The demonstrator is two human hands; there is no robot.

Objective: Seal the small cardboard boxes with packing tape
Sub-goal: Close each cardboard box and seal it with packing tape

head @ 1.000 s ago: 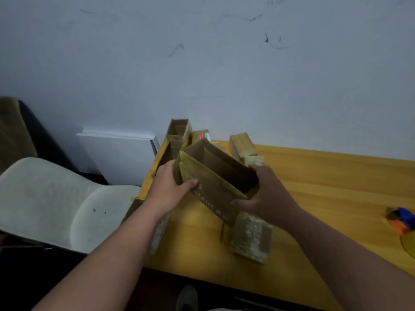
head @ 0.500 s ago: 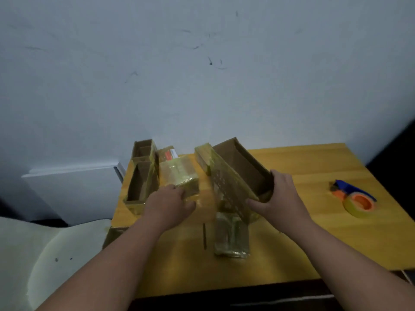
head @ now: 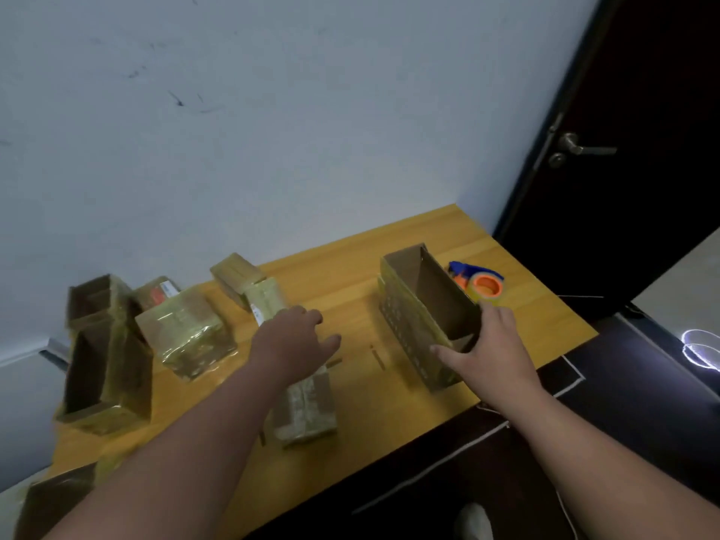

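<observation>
Setting an open-topped box [head: 424, 317] down at the right side of the wooden table [head: 350, 274] looks like the step in hand: the right hand [head: 493, 350] grips its near end, thumb along the printed outer wall and fingers curled over the far rim. The left hand [head: 294, 339] hovers over the table's middle with its fingers loosely spread, holding nothing, just above a taped package [head: 304, 407]. Nothing on this box is sealed yet, so the next move probably calls for folding its flaps shut and reaching for the tape dispenser [head: 477, 282], which lies just behind the box near the table's far right edge. More open boxes [head: 105, 368] and wrapped parcels [head: 187, 333] crowd the left side. Rows of pale print run along the held box's side, too blurred to read; a small parcel [head: 156, 292] at the back carries a white-and-red label, also illegible.
</observation>
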